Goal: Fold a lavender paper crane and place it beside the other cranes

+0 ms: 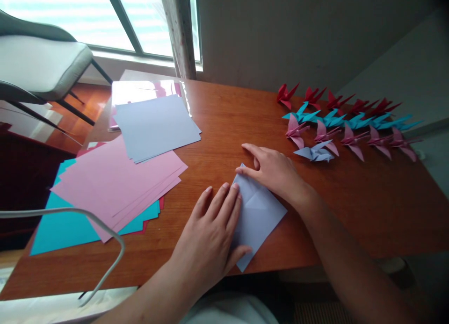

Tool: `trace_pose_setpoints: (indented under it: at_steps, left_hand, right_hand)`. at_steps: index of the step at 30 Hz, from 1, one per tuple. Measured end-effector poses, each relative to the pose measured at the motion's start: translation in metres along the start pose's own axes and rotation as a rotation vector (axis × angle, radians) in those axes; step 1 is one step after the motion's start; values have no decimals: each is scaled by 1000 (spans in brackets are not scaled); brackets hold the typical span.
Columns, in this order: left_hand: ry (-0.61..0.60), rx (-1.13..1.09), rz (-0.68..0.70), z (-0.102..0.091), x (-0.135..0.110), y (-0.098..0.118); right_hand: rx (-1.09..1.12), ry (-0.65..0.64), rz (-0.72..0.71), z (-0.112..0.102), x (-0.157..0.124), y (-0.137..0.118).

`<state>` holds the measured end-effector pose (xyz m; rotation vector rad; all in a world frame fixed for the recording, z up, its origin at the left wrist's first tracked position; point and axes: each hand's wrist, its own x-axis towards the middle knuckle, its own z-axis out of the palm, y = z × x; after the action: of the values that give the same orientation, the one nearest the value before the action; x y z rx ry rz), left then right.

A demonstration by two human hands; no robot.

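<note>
A folded pale lilac sheet of origami paper [261, 216] lies on the wooden table in front of me, turned like a diamond, with creases across its upper half. My left hand [215, 226] rests flat over its left side, fingers stretched out and covering that edge, thumb low on the sheet. At the top corner, the thumb of my right hand [275, 169] presses on the paper. Its index finger stretches out to the left past the corner, while the other fingers curl underneath and are partly hidden. A lilac paper crane [315, 152] sits beyond my right hand.
Rows of pink [296, 130], blue [301, 113] and red paper cranes [286, 96] stand at the right back. On the left are lilac sheets [157, 127], pink sheets [115, 183] and blue sheets [63, 226]. A grey cable [121, 249] curves over the front left; a chair [45, 67] stands beyond.
</note>
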<state>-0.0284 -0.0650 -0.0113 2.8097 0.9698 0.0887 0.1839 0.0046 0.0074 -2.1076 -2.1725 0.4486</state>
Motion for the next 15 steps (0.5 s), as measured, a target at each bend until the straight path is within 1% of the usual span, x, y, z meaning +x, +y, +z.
trace_pose_setpoints:
  at_steps: [6,13,15]
  left_hand:
    - [-17,37,-17,-3,2,5]
    - [38,54,-68,-1,-5,18]
    - [54,52,-72,0,-8,21]
  right_hand:
    - [-41,-24,35,2,-1,-3]
    - [-48,-1,14,6,-2,-2]
    - [-46,13,27,8,-1,-1]
